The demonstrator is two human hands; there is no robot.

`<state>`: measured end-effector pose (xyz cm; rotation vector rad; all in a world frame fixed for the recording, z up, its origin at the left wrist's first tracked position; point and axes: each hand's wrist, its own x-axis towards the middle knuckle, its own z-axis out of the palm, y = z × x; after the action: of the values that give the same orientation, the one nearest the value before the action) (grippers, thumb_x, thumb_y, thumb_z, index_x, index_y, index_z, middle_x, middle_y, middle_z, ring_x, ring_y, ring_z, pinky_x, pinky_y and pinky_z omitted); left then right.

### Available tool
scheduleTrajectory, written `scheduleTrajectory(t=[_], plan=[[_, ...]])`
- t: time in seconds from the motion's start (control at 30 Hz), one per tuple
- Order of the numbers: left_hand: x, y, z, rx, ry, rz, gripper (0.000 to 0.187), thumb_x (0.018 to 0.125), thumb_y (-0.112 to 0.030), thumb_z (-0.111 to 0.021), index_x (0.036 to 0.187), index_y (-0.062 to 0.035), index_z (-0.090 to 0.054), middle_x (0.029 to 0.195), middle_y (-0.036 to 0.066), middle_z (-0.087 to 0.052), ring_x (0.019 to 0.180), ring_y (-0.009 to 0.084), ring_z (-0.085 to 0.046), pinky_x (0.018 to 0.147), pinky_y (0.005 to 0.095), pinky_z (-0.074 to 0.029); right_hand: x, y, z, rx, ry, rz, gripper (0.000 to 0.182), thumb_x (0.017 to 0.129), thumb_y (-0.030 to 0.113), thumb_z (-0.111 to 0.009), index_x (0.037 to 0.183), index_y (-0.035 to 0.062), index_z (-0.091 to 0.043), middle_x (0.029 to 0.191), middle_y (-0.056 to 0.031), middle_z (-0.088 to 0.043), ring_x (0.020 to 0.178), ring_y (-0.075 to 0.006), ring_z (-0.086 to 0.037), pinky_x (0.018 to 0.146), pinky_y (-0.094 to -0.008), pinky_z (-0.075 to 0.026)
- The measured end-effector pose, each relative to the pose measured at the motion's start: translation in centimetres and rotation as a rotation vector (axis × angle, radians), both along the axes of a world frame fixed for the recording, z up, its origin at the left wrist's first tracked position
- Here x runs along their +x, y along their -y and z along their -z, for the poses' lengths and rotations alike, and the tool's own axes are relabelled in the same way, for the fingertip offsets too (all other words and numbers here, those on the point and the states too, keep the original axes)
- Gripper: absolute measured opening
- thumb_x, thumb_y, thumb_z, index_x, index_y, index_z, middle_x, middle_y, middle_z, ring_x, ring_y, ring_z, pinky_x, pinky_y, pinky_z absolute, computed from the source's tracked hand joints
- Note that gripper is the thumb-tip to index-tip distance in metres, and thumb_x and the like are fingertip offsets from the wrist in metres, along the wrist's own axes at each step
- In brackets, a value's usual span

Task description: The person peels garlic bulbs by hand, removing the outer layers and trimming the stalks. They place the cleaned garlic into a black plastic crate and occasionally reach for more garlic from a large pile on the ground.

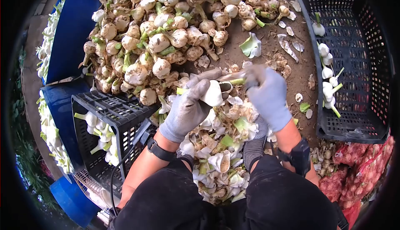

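My left hand, in a grey glove, is closed around a white peeled garlic bulb with a short green stem pointing left. To its right is my right hand, also gloved and blurred by motion, its fingers curled near a green stem end. Whether those fingers hold anything is too smeared to make out. Beneath both hands lies a heap of garlic skins between my feet.
A large pile of unpeeled garlic covers the ground ahead. One black crate at right and another at left hold white bulbs. Blue containers of garlic stand far left; red net sacks lie lower right.
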<state>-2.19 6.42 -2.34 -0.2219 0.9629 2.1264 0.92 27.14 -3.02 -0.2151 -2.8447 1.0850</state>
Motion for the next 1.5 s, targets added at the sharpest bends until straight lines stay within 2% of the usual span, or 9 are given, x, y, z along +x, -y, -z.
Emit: scheduleTrajectory(t=[0.13, 0.3, 0.4, 0.43, 0.67, 0.87, 1.0, 1.33, 1.5], plan=[[-0.4, -0.3, -0.2, 0.115, -0.012, -0.046, 0.057, 0.099, -0.027, -0.053, 0.147, -0.0017, -0.033, 0.141, 0.017, -0.047, 0.126, 0.0322, -0.052, 0.108, 0.043, -0.042, 0.6, -1.2, 0.9, -0.292, 0.308, 0.145, 0.019, 0.091, 0.024, -0.057, 0.097, 0.0124, -0.07, 0.088, -0.0149, -0.07, 0.08, -0.0321, -0.068, 0.072, -0.0411, -0.053], [-2.9, -2.4, -3.4, 0.044, -0.24, -0.038, 0.075, 0.092, -0.025, -0.064, 0.151, -0.0021, -0.023, 0.141, 0.015, -0.046, 0.122, 0.0312, -0.055, 0.109, 0.0431, -0.041, 0.0, -0.1, 1.5, 0.015, 0.557, 0.007, 0.02, 0.09, 0.027, -0.059, 0.101, 0.0133, -0.07, 0.091, -0.0148, -0.07, 0.086, -0.0341, -0.068, 0.077, -0.0421, -0.053], [-3.3, -6.0, -11.5, -0.013, -0.558, 0.109, 0.077, 0.092, -0.032, -0.066, 0.15, -0.0022, -0.026, 0.142, 0.017, -0.046, 0.124, 0.0305, -0.053, 0.108, 0.0438, -0.041, -0.3, 1.2, 5.5, -0.392, 0.192, -0.113, 0.022, 0.084, 0.024, -0.065, 0.102, 0.0122, -0.068, 0.096, -0.0156, -0.069, 0.09, -0.0341, -0.066, 0.079, -0.0442, -0.053], [-4.6, -5.1, -10.4, -0.033, -0.572, -0.01, 0.075, 0.093, -0.033, -0.064, 0.15, -0.0019, -0.026, 0.143, 0.017, -0.045, 0.124, 0.0306, -0.053, 0.108, 0.0437, -0.041, -3.0, 1.4, 5.7, 0.105, 0.128, -0.218, 0.02, 0.084, 0.017, -0.062, 0.103, 0.0117, -0.067, 0.097, -0.0149, -0.068, 0.089, -0.0344, -0.066, 0.079, -0.044, -0.053], [-5.0, 0.9, -1.9, -0.246, -0.221, -0.198, 0.048, 0.097, -0.023, -0.058, 0.136, 0.0011, -0.045, 0.127, 0.014, -0.058, 0.106, 0.0247, -0.063, 0.093, 0.0368, -0.049, -12.7, 0.7, 7.4, 0.288, 0.041, -0.288, 0.034, 0.082, 0.006, -0.059, 0.116, 0.0136, -0.059, 0.111, -0.0133, -0.062, 0.105, -0.0345, -0.06, 0.086, -0.044, -0.051], [-3.2, 0.3, 4.4, -0.521, -0.206, 0.01, 0.04, 0.097, -0.017, -0.057, 0.132, 0.002, -0.049, 0.108, 0.006, -0.064, 0.087, 0.0111, -0.062, 0.077, 0.0247, -0.052, -10.7, 1.0, 9.9, -0.44, 0.337, -0.046, 0.04, 0.081, 0.006, -0.064, 0.12, 0.0114, -0.056, 0.109, -0.0152, -0.065, 0.101, -0.0314, -0.064, 0.087, -0.04, -0.05], [-3.3, 0.4, 6.4, -0.589, -0.227, 0.062, 0.045, 0.096, -0.02, -0.06, 0.133, 0.0013, -0.048, 0.098, 0.004, -0.062, 0.08, 0.0081, -0.058, 0.07, 0.0228, -0.049, -7.8, 3.0, 9.4, 0.197, 0.163, -0.099, 0.044, 0.081, 0.018, -0.072, 0.12, 0.0086, -0.055, 0.109, -0.0127, -0.066, 0.1, -0.0319, -0.064, 0.086, -0.0408, -0.05], [-3.7, -0.4, 6.1, -0.244, 0.075, -0.057, 0.055, 0.087, -0.015, -0.074, 0.13, -0.0008, -0.043, 0.105, 0.008, -0.062, 0.079, 0.0128, -0.063, 0.067, 0.0228, -0.052, -2.8, 3.4, 5.7, -0.821, 0.28, -0.104, 0.016, 0.094, 0.011, -0.061, 0.106, 0.0005, -0.063, 0.09, -0.0065, -0.07, 0.077, -0.0153, -0.065, 0.07, -0.0278, -0.053], [-2.1, -0.7, 3.7, -0.59, -0.588, 0.048, 0.064, 0.077, -0.008, -0.08, 0.132, -0.0023, -0.047, 0.125, 0.006, -0.055, 0.108, 0.0119, -0.056, 0.093, 0.0267, -0.048, -2.2, 1.9, 2.1, -1.089, 0.546, 0.144, 0.024, 0.099, 0.016, -0.054, 0.104, -0.0048, -0.064, 0.099, -0.0106, -0.069, 0.074, -0.0127, -0.064, 0.069, -0.0252, -0.053]])
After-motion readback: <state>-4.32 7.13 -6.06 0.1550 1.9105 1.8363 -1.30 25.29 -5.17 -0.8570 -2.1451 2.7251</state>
